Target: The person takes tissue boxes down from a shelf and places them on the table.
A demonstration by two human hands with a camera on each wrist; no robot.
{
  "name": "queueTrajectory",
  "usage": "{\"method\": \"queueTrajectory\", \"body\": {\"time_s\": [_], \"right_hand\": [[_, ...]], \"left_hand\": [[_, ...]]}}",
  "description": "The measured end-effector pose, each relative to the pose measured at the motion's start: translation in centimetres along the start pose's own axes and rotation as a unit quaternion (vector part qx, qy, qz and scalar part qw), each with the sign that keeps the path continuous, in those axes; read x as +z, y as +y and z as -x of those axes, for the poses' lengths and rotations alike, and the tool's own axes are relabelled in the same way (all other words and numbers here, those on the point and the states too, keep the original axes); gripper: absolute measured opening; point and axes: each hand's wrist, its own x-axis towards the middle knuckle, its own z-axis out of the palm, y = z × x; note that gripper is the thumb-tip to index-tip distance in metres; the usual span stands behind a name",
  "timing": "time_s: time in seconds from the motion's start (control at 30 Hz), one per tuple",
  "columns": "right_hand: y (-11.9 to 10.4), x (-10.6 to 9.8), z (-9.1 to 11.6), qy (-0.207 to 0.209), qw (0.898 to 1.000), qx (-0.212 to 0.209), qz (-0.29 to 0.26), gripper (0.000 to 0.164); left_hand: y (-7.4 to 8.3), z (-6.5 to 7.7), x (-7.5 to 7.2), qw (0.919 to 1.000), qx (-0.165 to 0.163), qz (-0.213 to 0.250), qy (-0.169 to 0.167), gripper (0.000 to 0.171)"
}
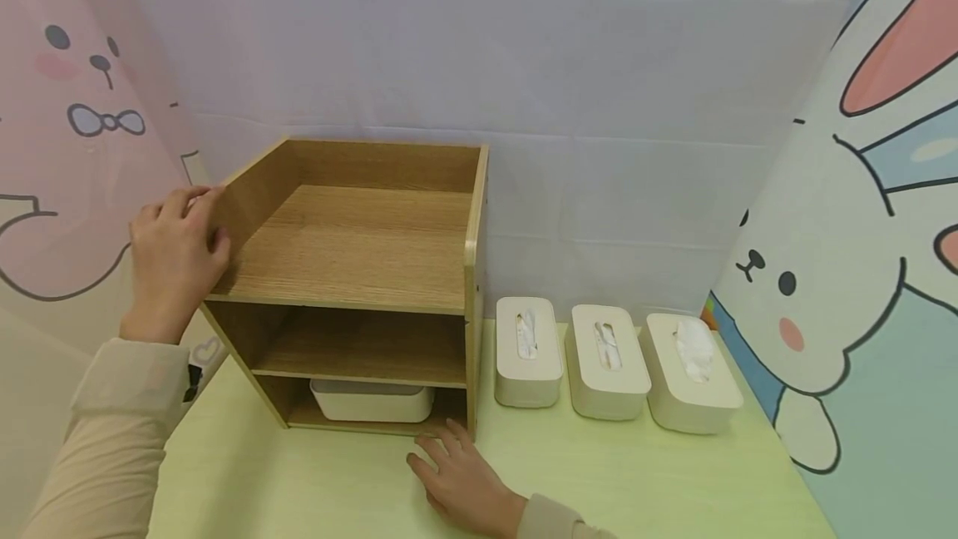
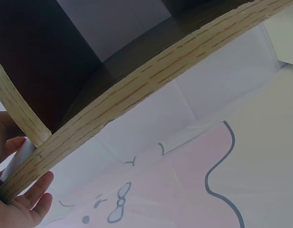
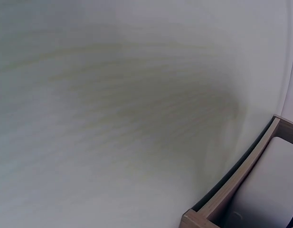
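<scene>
A wooden desktop shelf (image 1: 367, 248) with an open top and two lower compartments stands on the table. My left hand (image 1: 175, 256) grips the upper edge of its left side panel; in the left wrist view, fingers (image 2: 37, 192) and thumb lie on either side of the panel edge (image 2: 151, 73). A white box (image 1: 372, 404) sits in the bottom compartment, also visible in the right wrist view as a pale box (image 3: 269, 190) behind a wooden edge. My right hand (image 1: 467, 481), fingers loosely bent, is at the shelf's lower front right corner, holding nothing.
To the right of the shelf stand three white tissue boxes, left (image 1: 527, 393), middle (image 1: 609, 404) and right (image 1: 696, 418), tissue showing in their slots. The pale yellow-green table (image 1: 337, 481) meets a white cloth backdrop (image 1: 599, 190) with cartoon-printed sides.
</scene>
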Motion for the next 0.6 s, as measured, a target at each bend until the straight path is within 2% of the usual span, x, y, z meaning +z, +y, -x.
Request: {"method": "queueTrajectory", "body": {"time_s": [0.2, 0.33, 0.6], "right_hand": [[-0.2, 0.5, -1.8, -0.034, 0.999, 0.007, 0.001, 0.048], [-0.2, 1.1, -2.9, -0.052, 0.998, 0.02, 0.007, 0.05], [0.2, 2.4, -4.5, -0.05, 0.997, 0.031, 0.054, 0.049]], "left_hand": [[0.0, 0.0, 0.0, 1.0, 0.002, 0.0, 0.001, 0.04], [0.0, 0.0, 0.1, 1.0, 0.004, 0.001, 0.004, 0.041], [-0.1, 0.0, 0.1, 0.9999, 0.005, 0.001, 0.009, 0.041]]}}
